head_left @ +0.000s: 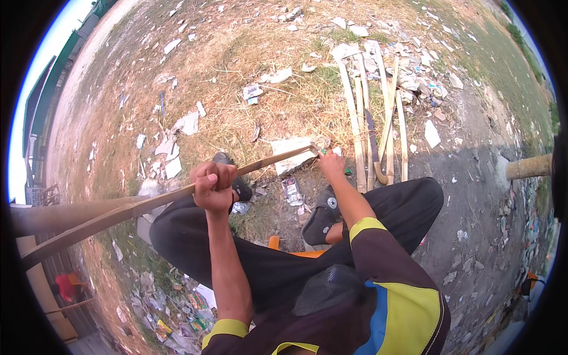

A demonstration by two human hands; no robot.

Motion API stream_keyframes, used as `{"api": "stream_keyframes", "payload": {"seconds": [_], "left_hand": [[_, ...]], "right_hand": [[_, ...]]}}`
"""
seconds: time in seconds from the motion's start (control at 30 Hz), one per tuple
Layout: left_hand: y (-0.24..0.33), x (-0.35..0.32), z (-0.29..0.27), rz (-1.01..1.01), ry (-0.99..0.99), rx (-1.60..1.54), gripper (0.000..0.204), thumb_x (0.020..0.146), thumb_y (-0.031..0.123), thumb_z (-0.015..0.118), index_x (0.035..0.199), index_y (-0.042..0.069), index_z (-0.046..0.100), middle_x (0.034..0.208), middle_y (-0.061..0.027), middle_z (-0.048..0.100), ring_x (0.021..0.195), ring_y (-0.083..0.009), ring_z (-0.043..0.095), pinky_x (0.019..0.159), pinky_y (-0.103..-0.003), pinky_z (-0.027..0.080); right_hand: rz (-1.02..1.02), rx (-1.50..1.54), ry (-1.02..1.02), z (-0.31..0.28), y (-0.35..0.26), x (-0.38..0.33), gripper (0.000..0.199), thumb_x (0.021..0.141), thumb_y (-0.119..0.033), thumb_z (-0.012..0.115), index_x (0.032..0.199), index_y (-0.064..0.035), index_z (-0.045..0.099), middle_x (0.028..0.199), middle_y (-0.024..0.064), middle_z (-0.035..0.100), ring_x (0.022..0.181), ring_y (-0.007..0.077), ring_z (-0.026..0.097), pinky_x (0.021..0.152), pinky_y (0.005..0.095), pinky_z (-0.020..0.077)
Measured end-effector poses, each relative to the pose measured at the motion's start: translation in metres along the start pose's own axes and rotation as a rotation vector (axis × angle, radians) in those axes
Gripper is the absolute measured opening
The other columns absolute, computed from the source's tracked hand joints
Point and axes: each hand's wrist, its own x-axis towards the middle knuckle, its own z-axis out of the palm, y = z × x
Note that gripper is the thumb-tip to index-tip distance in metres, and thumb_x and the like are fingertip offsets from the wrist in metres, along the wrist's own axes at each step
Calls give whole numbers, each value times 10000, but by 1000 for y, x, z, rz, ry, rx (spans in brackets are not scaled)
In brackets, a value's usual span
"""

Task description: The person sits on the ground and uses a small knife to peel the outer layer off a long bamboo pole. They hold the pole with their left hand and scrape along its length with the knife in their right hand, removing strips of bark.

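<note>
Grassy, littered ground [473,195] spreads around a person who sits with knees wide apart in black trousers [405,204] and a dark shirt with yellow and blue panels. A long, flat, wood-coloured strip [272,160] runs slantwise across the front of the body, from the far left edge of the view, past the left knee, to a point between the feet. Beyond the right knee, several pale strips [358,136] lie on the ground, roughly side by side, with a dark-bladed knife [371,127] among them, its curved handle toward the person. A pale slab [287,164] lies near the long strip's far end. The left hand [214,184] has its fingers closed around the strip. The right hand [331,164] is at the far end, beside something small and green [322,152]; whether its fingers grip anything cannot be told.
</note>
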Motion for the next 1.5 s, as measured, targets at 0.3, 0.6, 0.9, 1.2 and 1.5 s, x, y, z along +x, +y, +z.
{"api": "stream_keyframes", "payload": {"seconds": [0.3,0.6,0.9,1.2,1.5], "left_hand": [[-7,1,-3,46,192,-67,320,816,157,474,587,156,250,456,32,192,422,-91,135,458,-292,180],[-6,0,0,32,53,-46,337,822,170,478,576,154,249,452,35,195,414,-90,113,440,-296,159],[-7,-3,3,39,55,-21,334,820,180,481,575,151,257,452,30,203,414,-91,121,441,-298,165],[-5,-2,-9,48,63,-48,331,807,167,490,572,147,258,458,36,197,416,-86,125,439,-292,164],[-6,2,3,36,45,-20,347,806,169,505,563,138,259,458,37,205,409,-79,134,431,-295,152]], "right_hand": [[17,178,-252,-64,15,-24,653,995,-466,270,985,64,652,1013,293,639,986,422,620,853,484,483],[-227,512,-117,-119,-117,-96,792,995,-521,212,761,91,656,684,309,621,738,468,637,757,500,507],[-205,536,-95,-107,-109,-98,767,1000,-485,230,714,81,662,748,333,624,790,483,631,763,521,505],[-219,495,-30,-111,-107,-100,727,1001,-448,278,691,85,663,660,320,607,709,488,629,711,529,509],[-187,485,-105,-93,-96,-81,780,1000,-495,224,753,92,675,759,332,629,794,479,638,777,529,504]]}}
